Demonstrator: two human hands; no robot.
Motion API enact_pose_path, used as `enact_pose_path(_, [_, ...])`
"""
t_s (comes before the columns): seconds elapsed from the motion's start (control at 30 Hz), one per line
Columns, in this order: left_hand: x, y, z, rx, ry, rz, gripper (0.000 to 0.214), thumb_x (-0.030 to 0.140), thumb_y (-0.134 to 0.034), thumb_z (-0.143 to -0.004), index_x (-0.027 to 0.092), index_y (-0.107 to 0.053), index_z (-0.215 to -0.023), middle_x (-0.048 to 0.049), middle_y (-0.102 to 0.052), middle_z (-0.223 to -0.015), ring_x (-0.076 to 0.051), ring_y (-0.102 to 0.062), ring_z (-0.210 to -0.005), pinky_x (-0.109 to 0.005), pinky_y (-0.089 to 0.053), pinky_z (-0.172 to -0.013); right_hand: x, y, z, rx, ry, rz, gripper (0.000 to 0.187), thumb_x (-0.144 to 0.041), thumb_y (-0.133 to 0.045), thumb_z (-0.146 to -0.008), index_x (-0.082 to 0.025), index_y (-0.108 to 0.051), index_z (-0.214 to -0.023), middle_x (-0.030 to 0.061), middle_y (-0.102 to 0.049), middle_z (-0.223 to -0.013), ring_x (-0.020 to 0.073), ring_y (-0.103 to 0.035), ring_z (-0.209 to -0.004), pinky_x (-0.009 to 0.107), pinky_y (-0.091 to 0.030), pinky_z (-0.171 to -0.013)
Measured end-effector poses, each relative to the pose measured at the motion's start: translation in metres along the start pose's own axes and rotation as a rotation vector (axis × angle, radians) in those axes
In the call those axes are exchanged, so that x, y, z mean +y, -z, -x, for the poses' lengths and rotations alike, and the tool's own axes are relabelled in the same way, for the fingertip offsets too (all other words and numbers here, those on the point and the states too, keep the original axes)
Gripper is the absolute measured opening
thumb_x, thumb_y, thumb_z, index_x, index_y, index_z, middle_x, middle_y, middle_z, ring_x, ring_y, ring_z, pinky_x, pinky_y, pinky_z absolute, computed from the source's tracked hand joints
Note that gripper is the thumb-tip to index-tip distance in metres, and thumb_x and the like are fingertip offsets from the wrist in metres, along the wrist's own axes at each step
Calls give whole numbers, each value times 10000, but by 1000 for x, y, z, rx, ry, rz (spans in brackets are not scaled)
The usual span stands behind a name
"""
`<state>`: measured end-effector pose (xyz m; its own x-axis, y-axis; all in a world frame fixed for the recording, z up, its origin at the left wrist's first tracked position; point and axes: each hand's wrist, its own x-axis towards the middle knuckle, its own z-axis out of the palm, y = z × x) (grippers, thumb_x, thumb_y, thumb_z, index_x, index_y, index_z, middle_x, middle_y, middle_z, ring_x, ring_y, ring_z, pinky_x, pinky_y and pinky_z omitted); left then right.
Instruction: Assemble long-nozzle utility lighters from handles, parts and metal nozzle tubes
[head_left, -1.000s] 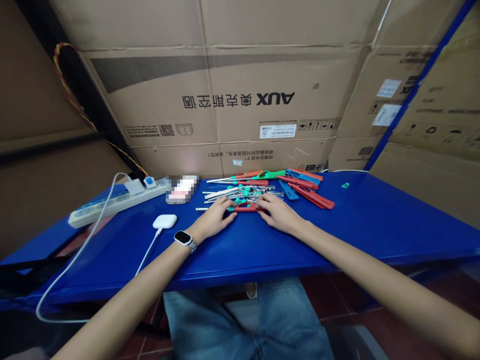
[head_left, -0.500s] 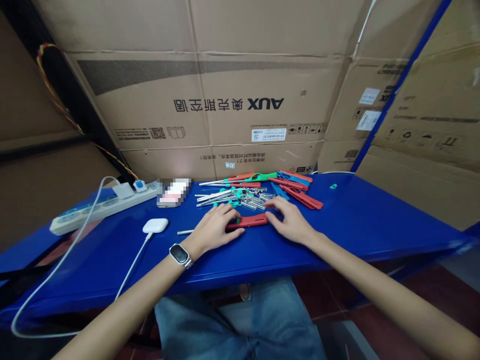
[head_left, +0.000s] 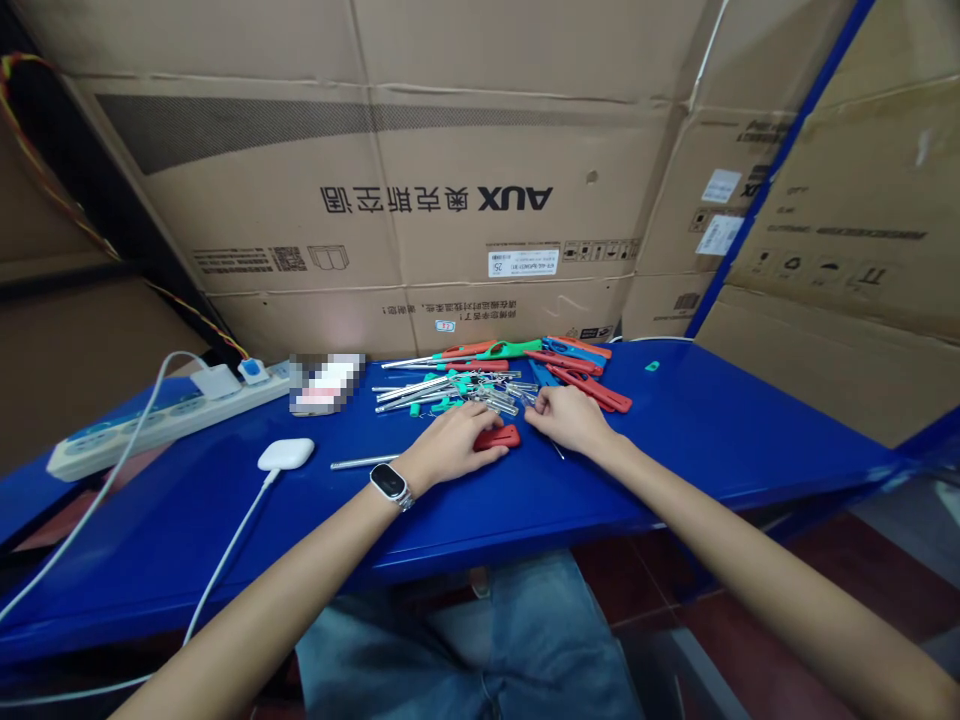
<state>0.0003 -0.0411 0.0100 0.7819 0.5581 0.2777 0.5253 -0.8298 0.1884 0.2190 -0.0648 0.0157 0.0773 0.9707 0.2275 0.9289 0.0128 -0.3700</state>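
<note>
My left hand [head_left: 456, 440] lies over a long-necked lighter, its fingers and thumb closed around the red handle [head_left: 506, 437]. The lighter's metal tube [head_left: 364, 462] sticks out to the left beyond my wrist; its middle is hidden. Fingers bent together, my right hand [head_left: 568, 418] is at the right edge of a pile of metal tubes, clear pieces and green parts [head_left: 457, 388]. A thin wire-like piece [head_left: 559, 450] shows below its fingertips, but what they pinch is mostly hidden.
Behind the pile lie a green lighter [head_left: 514, 349] and several red lighter handles [head_left: 589, 385]. A small green piece [head_left: 652, 366] sits farther right. On the left are a white earphone case [head_left: 286, 454] on a cable and a power strip [head_left: 165, 425]. Cardboard [head_left: 435, 240] walls the back.
My right hand has left the red handle's end and curled its fingers at the pile, where a thin wire-like piece now shows. My left hand has slid right along the lighter, covering more handle.
</note>
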Motion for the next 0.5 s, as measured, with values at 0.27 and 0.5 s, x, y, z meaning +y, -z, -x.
enact_pose_path(0.27, [-4,5,13,35,81,60,300,472,-603,-886,201,-624,-1013,-93,-633,-1067,-256,-613,-939,-382,-496,-828,-37,-13,-21,-27,260,-969,358,-531,-640,-817,-231,-446,-839,-26,-662,-611,119,-555,-476,216,-391,-458])
enact_pose_path(0.5, [-1,1,12,54,75,116,331,501,-506,-947,202,-631,-1014,-86,-637,-1041,-236,-611,-917,-355,-487,-797,-53,-22,-29,22,245,-1220,482,-572,-756,-708,-226,-494,-917,3,-734,-776,75,-484,-373,222,-403,-381])
